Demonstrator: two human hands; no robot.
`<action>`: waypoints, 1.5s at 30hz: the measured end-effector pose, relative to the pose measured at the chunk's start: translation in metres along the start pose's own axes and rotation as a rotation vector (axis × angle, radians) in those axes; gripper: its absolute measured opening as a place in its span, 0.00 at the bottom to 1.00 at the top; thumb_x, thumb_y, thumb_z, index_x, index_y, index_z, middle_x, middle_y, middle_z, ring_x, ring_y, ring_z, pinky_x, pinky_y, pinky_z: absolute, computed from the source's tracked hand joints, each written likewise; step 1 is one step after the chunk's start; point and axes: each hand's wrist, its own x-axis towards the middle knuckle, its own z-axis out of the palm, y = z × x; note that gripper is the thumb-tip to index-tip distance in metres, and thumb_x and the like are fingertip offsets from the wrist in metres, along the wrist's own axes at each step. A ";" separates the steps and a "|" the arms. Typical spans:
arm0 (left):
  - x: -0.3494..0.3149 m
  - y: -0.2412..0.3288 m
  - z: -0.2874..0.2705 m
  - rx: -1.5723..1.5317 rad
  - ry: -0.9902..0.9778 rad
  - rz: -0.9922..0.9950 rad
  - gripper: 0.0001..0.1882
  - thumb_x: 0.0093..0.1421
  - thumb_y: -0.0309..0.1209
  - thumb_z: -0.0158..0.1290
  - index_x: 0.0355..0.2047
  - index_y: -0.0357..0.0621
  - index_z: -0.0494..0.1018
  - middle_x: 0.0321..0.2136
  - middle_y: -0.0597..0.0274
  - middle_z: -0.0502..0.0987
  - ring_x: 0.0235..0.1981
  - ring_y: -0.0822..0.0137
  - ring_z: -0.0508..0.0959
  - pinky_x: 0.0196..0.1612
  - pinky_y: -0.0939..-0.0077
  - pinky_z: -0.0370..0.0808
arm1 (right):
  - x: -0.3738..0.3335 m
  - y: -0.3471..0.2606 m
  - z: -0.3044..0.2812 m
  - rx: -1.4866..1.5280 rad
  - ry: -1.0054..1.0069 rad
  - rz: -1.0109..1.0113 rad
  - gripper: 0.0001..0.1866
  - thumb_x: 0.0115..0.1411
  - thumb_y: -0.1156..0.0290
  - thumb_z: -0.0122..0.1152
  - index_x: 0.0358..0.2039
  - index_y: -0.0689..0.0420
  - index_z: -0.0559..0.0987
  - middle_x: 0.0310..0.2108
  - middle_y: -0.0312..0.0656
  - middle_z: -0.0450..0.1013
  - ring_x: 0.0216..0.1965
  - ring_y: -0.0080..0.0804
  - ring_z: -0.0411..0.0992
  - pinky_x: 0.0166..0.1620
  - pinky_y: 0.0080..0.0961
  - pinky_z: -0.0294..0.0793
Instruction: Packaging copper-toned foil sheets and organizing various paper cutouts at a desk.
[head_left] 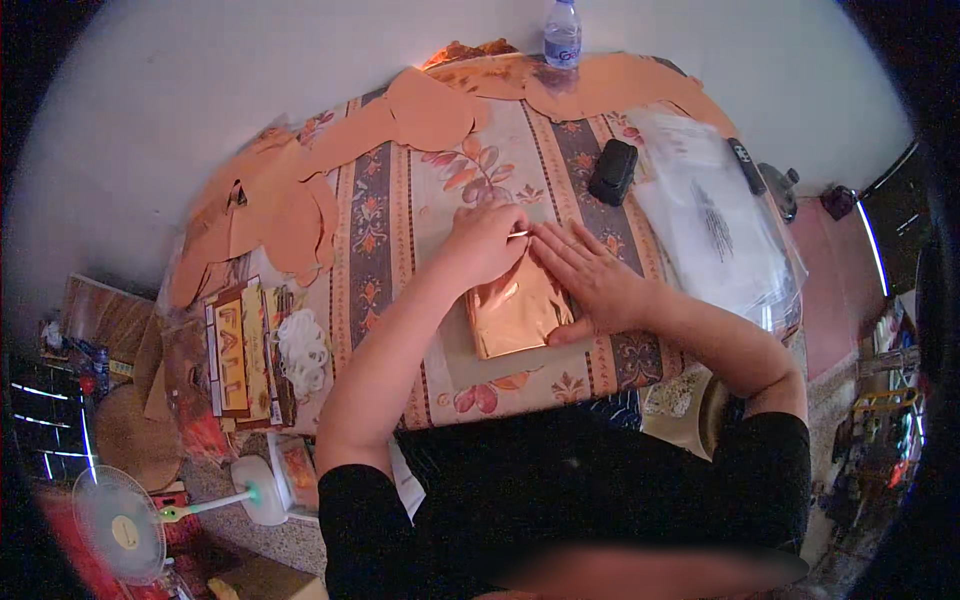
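A shiny copper-gold foil piece [512, 315], folded into a flat rectangle, lies on a plain greyish sheet [462, 372] near the front middle of the table. My left hand [488, 242] is closed at the foil's far end, its fingers curled. A thin white sliver shows at its fingertips; what exactly it pinches is hidden. Flat over the foil's right side rests my right hand [595, 280], with fingers stretched toward the left hand and the thumb lying near the foil's close edge.
Orange-tan cut-out shapes [432, 108] line the table's far and left edges. At left lie a bundle of white rings [303, 350] and printed card pieces [235, 355]. A black case [613, 172], clear plastic bags [710, 220] and a water bottle [563, 38] sit farther off.
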 end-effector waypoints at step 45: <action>-0.099 -0.002 -0.015 0.342 -0.154 0.152 0.62 0.40 0.66 0.57 0.66 0.40 0.48 0.67 0.55 0.47 0.69 0.60 0.44 0.68 0.55 0.40 | -0.003 0.017 -0.005 -0.036 -0.010 -0.079 0.59 0.49 0.33 0.55 0.64 0.69 0.47 0.66 0.59 0.44 0.69 0.47 0.40 0.67 0.45 0.38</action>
